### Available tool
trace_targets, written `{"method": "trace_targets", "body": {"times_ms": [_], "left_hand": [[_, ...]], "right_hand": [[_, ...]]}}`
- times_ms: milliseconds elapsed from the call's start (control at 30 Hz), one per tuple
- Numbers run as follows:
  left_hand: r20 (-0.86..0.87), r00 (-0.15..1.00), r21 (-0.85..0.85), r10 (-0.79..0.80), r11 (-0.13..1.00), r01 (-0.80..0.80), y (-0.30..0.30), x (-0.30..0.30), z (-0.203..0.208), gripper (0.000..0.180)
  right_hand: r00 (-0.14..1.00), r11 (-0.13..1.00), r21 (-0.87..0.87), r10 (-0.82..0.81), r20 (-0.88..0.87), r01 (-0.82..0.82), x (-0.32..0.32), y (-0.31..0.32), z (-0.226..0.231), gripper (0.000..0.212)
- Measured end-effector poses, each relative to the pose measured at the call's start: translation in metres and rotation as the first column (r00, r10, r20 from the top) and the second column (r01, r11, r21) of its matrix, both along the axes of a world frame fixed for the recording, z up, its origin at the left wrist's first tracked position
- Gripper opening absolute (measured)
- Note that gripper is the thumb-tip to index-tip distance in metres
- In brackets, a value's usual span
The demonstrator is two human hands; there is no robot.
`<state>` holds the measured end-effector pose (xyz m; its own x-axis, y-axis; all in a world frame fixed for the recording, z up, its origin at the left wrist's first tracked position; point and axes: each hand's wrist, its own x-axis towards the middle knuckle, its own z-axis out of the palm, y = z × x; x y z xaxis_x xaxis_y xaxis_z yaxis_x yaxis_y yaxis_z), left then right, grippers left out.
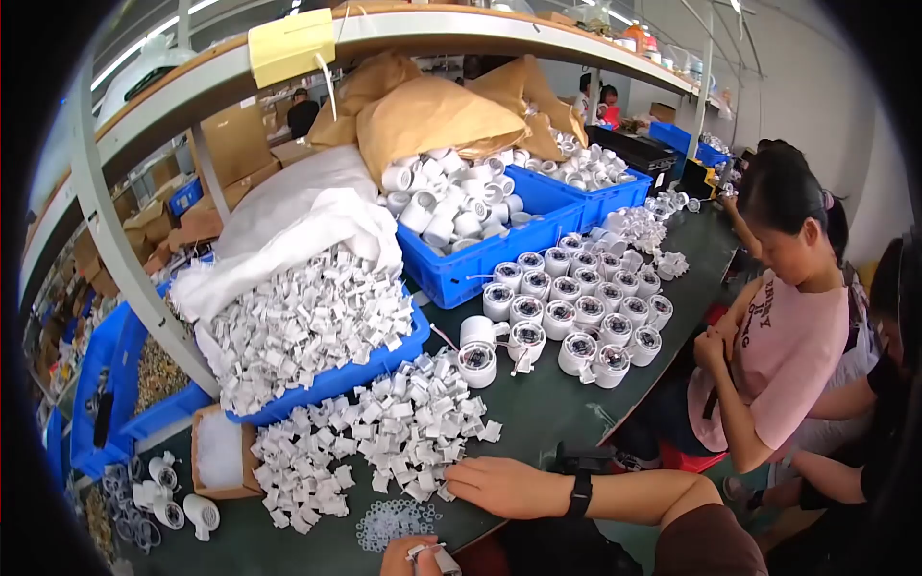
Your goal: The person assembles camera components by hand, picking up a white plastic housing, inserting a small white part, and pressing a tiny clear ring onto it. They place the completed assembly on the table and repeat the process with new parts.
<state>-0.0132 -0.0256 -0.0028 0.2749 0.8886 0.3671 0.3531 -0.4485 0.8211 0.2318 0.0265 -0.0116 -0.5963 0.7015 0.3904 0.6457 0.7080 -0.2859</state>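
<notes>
At the lower edge my left hand (pixel 408 559) is closed on a small white plastic part (pixel 437 557), partly cut off by the picture's edge. My right hand (pixel 499 487), with a dark band on its wrist, reaches to the near right edge of a heap of white plastic clips (pixel 413 422). Its fingers are stretched out, with their tips touching pieces at the heap's rim. Between the heap and my left hand lies a patch of small translucent rings (pixel 396 523) on the dark green table (pixel 538 422).
Rows of white round housings (pixel 586 312) stand beyond my right hand. Behind the heap are a blue bin of clips (pixel 317 331) and a blue bin of white cups (pixel 461 278). A small carton (pixel 223 451) sits left. A person in pink (pixel 783 355) sits at right.
</notes>
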Motion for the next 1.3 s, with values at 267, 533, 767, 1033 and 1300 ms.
{"method": "trace_targets", "body": {"times_ms": [267,533,767,1033,1300], "left_hand": [[0.054,0.997,0.026,-0.047,0.999,0.045,0.006,0.007,0.005,0.022],[0.037,0.996,-0.066,-0.083,0.994,0.086,-0.003,0.020,0.017,0.021],[0.096,0.995,-0.164,0.008,0.986,0.008,-0.006,0.018,0.009,0.021],[-0.126,0.967,0.074,0.220,0.974,-0.212,-0.001,0.017,-0.006,0.021],[-0.084,0.972,0.130,0.219,0.970,-0.207,-0.003,0.023,-0.006,0.026]], "right_hand": [[0.741,0.742,-0.626,-0.278,-0.611,-0.238,-0.009,-0.023,0.015,0.016],[0.614,0.896,-0.389,-0.185,-0.767,-0.216,-0.041,-0.039,-0.025,0.031],[0.790,0.992,-0.123,-0.074,-0.609,-0.002,-0.044,-0.042,-0.008,0.032],[0.675,0.867,-0.441,-0.183,-0.715,-0.233,-0.043,-0.050,0.025,0.033],[0.659,0.863,-0.483,-0.279,-0.699,-0.147,-0.053,-0.053,0.015,0.028]]}}
